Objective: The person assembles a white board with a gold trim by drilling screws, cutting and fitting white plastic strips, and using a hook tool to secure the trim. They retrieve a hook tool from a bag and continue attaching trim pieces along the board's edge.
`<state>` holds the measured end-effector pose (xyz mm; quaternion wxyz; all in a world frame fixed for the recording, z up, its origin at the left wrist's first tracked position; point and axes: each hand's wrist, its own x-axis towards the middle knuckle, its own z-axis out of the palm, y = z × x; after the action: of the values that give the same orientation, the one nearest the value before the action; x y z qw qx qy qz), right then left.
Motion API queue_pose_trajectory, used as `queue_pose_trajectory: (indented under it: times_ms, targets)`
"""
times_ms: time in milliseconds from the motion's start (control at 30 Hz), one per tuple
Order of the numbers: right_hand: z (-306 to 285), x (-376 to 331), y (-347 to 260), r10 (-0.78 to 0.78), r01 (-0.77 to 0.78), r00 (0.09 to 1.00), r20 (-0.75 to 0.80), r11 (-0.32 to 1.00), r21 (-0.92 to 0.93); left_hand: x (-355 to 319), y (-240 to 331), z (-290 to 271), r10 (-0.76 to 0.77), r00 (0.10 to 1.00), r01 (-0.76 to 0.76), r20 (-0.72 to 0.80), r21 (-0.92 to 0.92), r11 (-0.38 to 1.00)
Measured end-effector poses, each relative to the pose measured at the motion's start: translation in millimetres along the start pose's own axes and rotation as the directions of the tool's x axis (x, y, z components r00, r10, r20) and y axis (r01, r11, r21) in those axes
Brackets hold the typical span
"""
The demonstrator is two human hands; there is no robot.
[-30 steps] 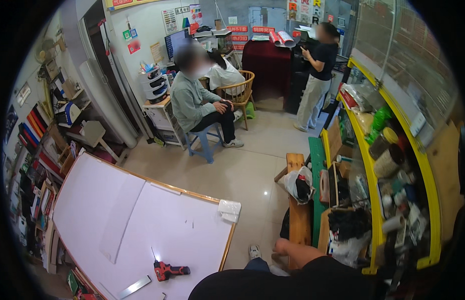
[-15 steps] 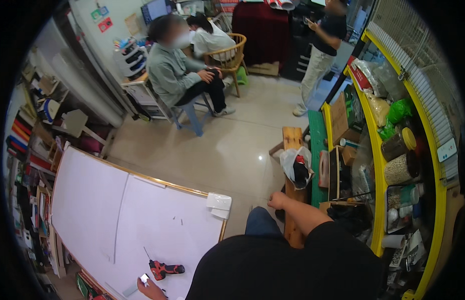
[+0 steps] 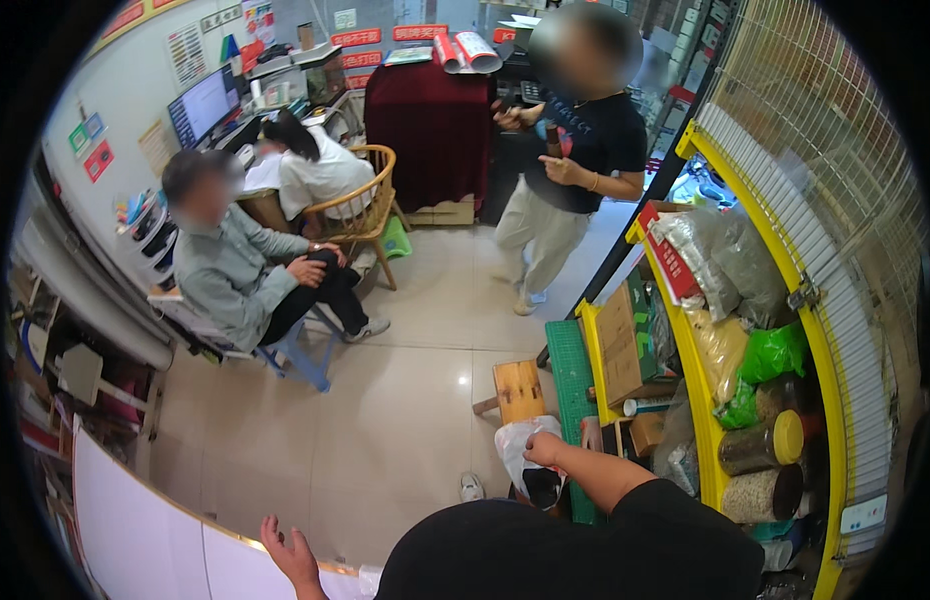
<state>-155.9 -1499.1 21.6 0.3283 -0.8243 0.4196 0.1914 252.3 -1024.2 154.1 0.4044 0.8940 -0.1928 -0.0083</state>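
Observation:
My left hand (image 3: 290, 552) is raised by the gold-edged side of the white table (image 3: 150, 515), fingers spread and nothing in them. On the right, my right hand (image 3: 545, 448) has its fingers curled closed at the upper part of a white plastic bag (image 3: 513, 445). The bag sits on a wooden bench (image 3: 520, 388), and something dark shows inside it; my hand and arm cover part of it.
A yellow shelf rack (image 3: 707, 420) with jars and bags runs along my right, a green bench (image 3: 570, 372) beside it. Ahead, one person (image 3: 235, 270) sits on a blue stool, another (image 3: 330, 185) on a wooden chair (image 3: 360, 205). A third person (image 3: 595, 150) stands holding dark objects.
The view has swung up and right; the drill on the table is out of sight. My left hand has let go of a small white thing and opened. My right hand has reached the bag.

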Motion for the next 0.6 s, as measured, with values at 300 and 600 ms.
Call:
queue_pose_trajectory:
  times_ms: [300, 600]
  targets:
    - [-51.9, 40.0, 10.3, 0.078, -0.069, 0.993, -0.084, 0.992, 0.104, 96.0, -5.1, 98.2, -0.165, 0.974, 0.145, 0.157, 0.127, 0.981]
    - [-97.8, 114.0, -23.7, 0.121, -0.125, 0.992, 0.033, 0.975, 0.184, 127.2, -64.5, 165.7, -0.496, 0.791, 0.352, 0.358, 0.398, 0.847]
